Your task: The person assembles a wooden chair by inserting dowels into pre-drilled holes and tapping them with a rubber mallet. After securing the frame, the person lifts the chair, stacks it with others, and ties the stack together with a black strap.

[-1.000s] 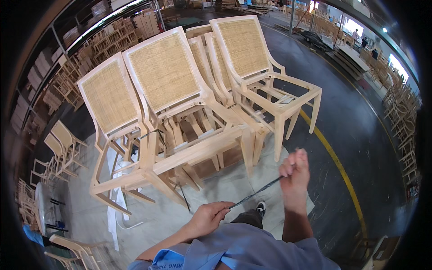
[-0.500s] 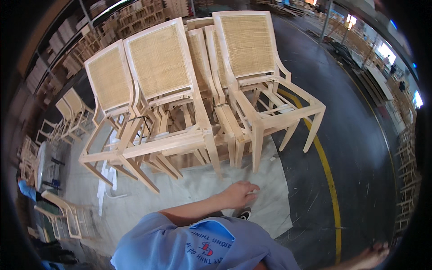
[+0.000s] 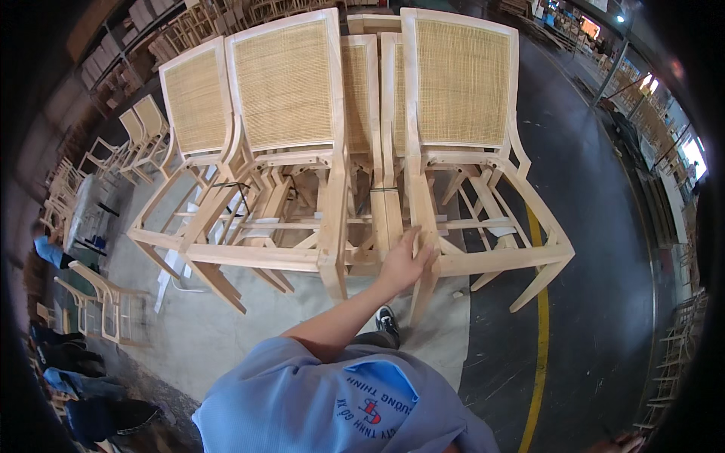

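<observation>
Left hand [image 3: 406, 260] now grips the cane-backed chair [image 3: 462, 121] ahead, earlier free; right hand [image 3: 628, 442], way off rightward, can't tell.

I'm on the head feed: left lens of a side-by-side fisheye pair, worn up top, upright, unmirrored. Looks down and forward over the wearer's shirt [image 3: 294, 392], which sits nearest and fills bottom centre. Chairs [image 3: 285, 90] come next, close, across the upper middle; left hand [image 3: 406, 263] near centre. Far background along the top. Wide lens: yellow line [image 3: 542, 332] bows, black rim all round.
</observation>
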`<state>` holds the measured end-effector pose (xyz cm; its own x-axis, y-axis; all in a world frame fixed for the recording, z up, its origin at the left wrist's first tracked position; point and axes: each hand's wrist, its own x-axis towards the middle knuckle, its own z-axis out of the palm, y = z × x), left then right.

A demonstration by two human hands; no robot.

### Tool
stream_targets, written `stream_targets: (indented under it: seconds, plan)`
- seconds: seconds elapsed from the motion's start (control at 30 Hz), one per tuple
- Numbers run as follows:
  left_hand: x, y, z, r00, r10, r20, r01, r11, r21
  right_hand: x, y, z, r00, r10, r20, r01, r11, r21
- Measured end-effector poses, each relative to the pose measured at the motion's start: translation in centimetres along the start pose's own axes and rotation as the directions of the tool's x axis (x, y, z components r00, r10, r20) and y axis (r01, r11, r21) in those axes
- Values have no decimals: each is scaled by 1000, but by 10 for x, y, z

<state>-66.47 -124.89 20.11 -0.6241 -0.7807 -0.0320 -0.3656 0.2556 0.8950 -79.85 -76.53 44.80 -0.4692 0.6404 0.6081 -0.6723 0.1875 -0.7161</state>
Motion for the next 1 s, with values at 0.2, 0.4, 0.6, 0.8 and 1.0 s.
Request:
stream_targets:
  seconds: [0.2,0.4,0.6,0.8,1.0]
  plan:
    - [128,-5,35,978,-206,-25,207,960,186,-22,72,110,988,151,-17,-150,957,-249]
    - [161,-28,39,962,-271,38,254,935,246,-50,159,221,857,378,350,-353,926,-136]
    - [164,-32,45,963,-262,62,241,943,230,-97,196,352,512,389,766,-439,885,-156]
    - [165,-44,52,977,-210,-36,213,956,201,-204,206,469,-306,-74,949,-376,925,-49]
    - [160,-82,42,902,-396,-170,355,907,-228,-405,288,502,-743,114,660,-36,977,-210]
